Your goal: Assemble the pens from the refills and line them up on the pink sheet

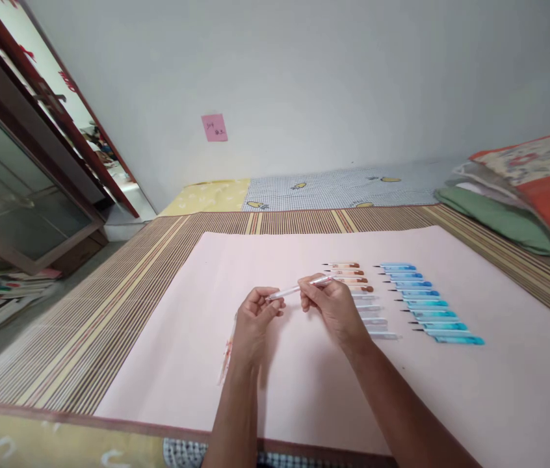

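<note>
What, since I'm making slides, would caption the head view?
Left hand and right hand hold a pen over pink paper.

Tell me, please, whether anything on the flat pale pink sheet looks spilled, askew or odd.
Nothing looks clearly spilled. Only the slim, orange-patterned pens partly behind the left forearm stand out: they lie nearly crosswise to the slim, blue, dark-tipped pens lined up at right.
</note>
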{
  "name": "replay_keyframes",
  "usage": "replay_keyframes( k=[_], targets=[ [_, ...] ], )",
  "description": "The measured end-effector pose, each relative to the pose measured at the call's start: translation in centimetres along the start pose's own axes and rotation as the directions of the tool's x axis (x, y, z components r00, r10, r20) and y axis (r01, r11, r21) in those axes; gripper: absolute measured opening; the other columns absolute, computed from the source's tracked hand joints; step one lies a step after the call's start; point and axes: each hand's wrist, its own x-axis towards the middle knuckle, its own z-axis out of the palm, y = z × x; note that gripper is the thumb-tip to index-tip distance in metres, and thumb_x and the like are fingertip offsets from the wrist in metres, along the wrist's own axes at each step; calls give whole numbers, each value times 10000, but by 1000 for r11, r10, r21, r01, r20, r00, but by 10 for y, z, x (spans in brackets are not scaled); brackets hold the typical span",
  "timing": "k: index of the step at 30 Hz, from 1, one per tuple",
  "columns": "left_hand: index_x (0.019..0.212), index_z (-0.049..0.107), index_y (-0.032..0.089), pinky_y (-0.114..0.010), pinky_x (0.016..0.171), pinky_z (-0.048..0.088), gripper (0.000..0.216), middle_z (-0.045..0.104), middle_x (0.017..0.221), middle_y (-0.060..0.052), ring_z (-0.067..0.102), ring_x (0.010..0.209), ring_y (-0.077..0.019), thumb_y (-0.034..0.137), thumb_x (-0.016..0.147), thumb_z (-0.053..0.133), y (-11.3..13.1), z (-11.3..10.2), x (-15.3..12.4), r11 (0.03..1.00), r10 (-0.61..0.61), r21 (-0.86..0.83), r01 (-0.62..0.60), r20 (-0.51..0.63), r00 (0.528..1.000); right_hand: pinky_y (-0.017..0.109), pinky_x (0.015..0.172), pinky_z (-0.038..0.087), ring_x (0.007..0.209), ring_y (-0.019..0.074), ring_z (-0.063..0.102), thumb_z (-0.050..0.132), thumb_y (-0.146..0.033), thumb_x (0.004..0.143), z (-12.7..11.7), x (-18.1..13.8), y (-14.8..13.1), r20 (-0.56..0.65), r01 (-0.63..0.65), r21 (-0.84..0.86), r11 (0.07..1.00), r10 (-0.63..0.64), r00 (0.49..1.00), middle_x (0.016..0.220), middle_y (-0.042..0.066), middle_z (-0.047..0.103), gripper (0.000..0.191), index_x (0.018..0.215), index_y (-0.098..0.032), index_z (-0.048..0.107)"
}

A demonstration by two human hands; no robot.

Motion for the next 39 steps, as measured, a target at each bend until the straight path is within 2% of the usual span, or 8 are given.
replay_keyframes(
  k=[2, 4, 8, 11, 19, 26, 35, 39],
  targets=[
    [1168, 673, 238, -287, 844, 497, 513, 696, 1085, -59, 643, 1008, -197, 265, 689, 856, 1, 0, 0, 999, 31, -36, -31, 6, 999, 254, 534, 475, 557, 122, 568, 791, -406, 790, 0, 0, -1, -2, -3, 5, 1000, 3, 1000, 633, -10, 631, 264, 814, -158, 702],
    [1244, 641, 252, -321, 882, 496, 561, 677, 1186, -85, 626, 1092, -227, 345, 725, 835, 1, 2, 0, 998, -3, -65, 3, 1, 1000, 255, 539, 478, 565, 123, 570, 790, -413, 788, 0, 0, -1, -4, -6, 8, 1000, 6, 1000, 641, -10, 630, 269, 810, -160, 701],
    [922, 716, 146, -325, 786, 492, 436, 714, 868, -100, 665, 867, -217, 572, 851, 658, -1, 4, 1, 995, -101, -17, 101, -8, 995, 249, 551, 473, 567, 117, 573, 778, -411, 804, 1, -1, -1, 6, -1, -6, 1000, 1, 1000, 650, -9, 635, 264, 821, -159, 700],
    [780, 677, 157, -308, 776, 468, 361, 687, 728, -52, 633, 739, -177, 513, 842, 699, -3, 4, 1, 998, -57, 42, 57, 0, 998, 246, 553, 465, 563, 113, 568, 780, -397, 808, 2, -2, 1, 11, -6, 6, 1000, 6, 1000, 642, -13, 631, 253, 825, -159, 696],
    [910, 703, 194, -272, 772, 439, 187, 694, 874, -32, 606, 824, -166, 358, 833, 745, 6, 6, -3, 956, 181, 237, -172, -18, 983, 231, 529, 427, 561, 103, 539, 799, -391, 797, 3, -2, 3, 39, -84, 170, 982, 78, 996, 625, -25, 588, 256, 838, -158, 702],
    [874, 696, 172, -310, 819, 463, 270, 726, 816, -60, 646, 824, -188, 441, 855, 703, 3, 8, -3, 984, 69, 167, -62, -38, 997, 232, 542, 410, 567, 100, 543, 782, -369, 822, 5, -4, 2, 31, -50, 117, 992, 46, 998, 636, -21, 599, 222, 818, -163, 698],
    [887, 713, 175, -286, 796, 460, 235, 734, 839, -56, 646, 828, -178, 379, 796, 782, 4, 7, -4, 984, 116, 140, -106, -64, 991, 248, 549, 424, 564, 108, 544, 780, -384, 822, 9, -5, 3, 44, -69, 164, 984, 63, 997, 639, -17, 595, 232, 831, -162, 713],
    [839, 707, 164, -272, 770, 475, 249, 732, 780, -49, 639, 755, -150, 379, 765, 808, 1, 11, -2, 995, 98, -10, -100, -141, 985, 250, 547, 440, 555, 107, 536, 820, -390, 774, 12, -6, 2, 62, -107, 233, 966, 95, 993, 654, -18, 601, 245, 818, -172, 716]
  ],
)
